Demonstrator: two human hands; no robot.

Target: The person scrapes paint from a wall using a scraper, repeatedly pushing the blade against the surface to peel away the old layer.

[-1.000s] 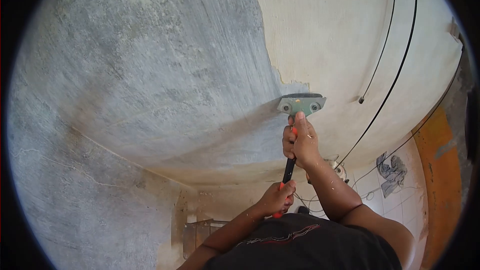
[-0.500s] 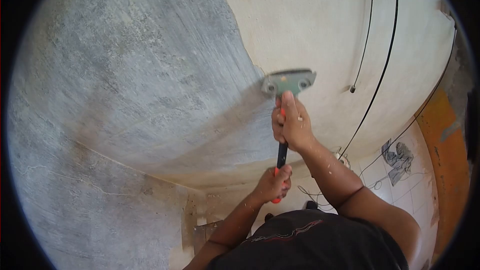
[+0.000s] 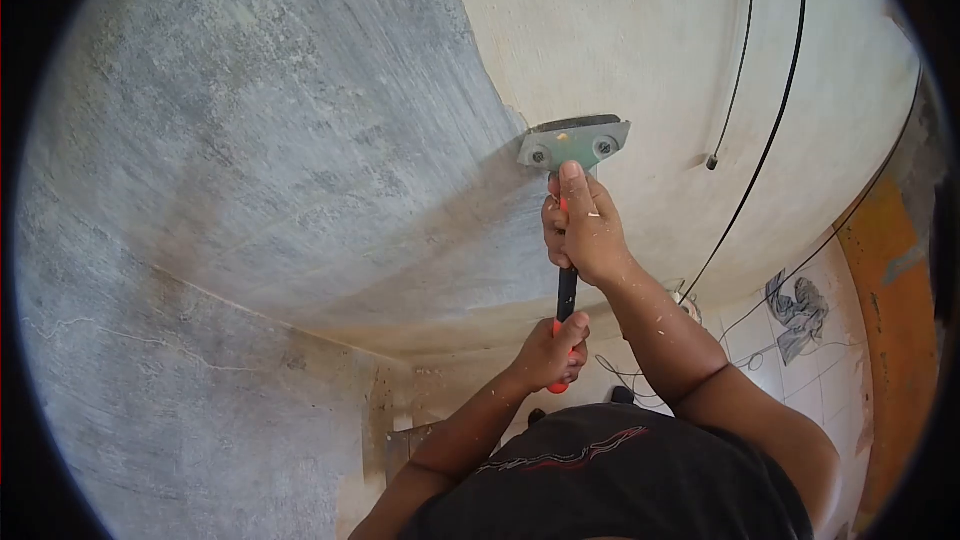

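Scraper held in both hands: its head, a wide, flat metal plate with two round fasteners, lies against the wall just above the right hand, on the ragged line where cream paint meets bare grey plaster. The right hand is clenched around the top of the handle, with one finger stretched upward so that its tip touches the plate. Below it the left hand is wrapped tight around the orange end of the handle; a short black length of shaft shows between the two hands.

Left of both hands the grey plaster is rough, mottled and scored with fine slanting scratches. Above and to the right of them the paint is matt and even. Pale flecks speckle the right forearm.

Right of the right hand two thin black cables run down the painted wall, the shorter one ending in a small dark tip. Lower and further right, a crumpled grey cloth lies on pale square tiles, beside an orange surface. Beneath the hands is a black shirt with a red-and-white design.
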